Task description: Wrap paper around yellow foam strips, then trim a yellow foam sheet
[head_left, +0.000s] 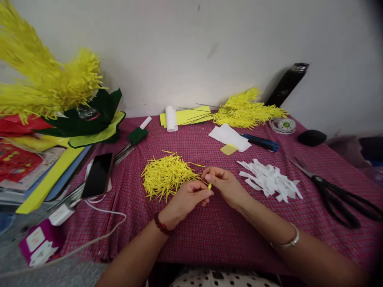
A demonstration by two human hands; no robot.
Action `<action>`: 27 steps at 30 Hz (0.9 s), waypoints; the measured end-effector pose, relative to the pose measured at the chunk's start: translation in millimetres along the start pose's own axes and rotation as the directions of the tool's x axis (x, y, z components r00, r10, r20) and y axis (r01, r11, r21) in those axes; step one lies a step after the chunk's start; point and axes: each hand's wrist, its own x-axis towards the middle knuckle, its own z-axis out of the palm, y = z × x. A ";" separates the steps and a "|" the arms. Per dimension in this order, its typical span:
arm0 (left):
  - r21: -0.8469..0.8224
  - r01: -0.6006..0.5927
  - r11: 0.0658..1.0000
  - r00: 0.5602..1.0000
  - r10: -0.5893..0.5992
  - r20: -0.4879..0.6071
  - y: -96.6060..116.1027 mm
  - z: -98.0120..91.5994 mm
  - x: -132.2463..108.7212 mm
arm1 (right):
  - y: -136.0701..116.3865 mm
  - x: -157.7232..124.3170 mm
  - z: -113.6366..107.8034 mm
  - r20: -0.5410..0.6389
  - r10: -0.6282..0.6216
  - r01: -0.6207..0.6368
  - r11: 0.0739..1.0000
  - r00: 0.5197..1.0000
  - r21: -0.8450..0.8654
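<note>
Tablecloth between hands and near edge

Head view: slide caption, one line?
Left hand and right hand meet at a yellow piece, between a yellow pile and white strips; scissors lie at right.

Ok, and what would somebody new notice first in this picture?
Probably the big yellow plumes at the upper left, rising over dark green leaves. Next, the heap of yellow strips in the middle, the left hand and right hand beside it at a small yellow piece. Then the large black scissors at the far right.
</note>
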 end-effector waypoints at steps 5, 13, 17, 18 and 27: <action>-0.076 0.011 0.997 1.000 -0.010 0.012 -2.3 0.8 0.4 | -1.3 0.2 -1.0 -0.001 -0.027 0.027 1.000 1.000 -0.006; -0.383 0.024 0.924 0.998 -0.047 -0.049 -4.3 -2.1 2.2 | -8.5 -6.0 3.3 0.247 -0.048 0.068 0.995 0.968 -0.073; -0.042 -0.032 0.999 0.995 0.028 -0.093 -2.6 -5.0 1.9 | -10.5 -3.3 -1.6 0.186 -0.147 0.204 0.916 0.972 -0.345; 0.069 -0.063 0.996 0.990 0.071 -0.122 -0.8 -5.9 1.2 | -10.8 -2.7 -3.5 0.177 -0.167 0.227 0.883 0.970 -0.410; 0.369 -0.135 0.920 0.931 0.245 -0.270 5.8 -13.0 1.9 | -8.8 -5.9 -2.2 0.241 -0.171 0.286 0.743 0.955 -0.606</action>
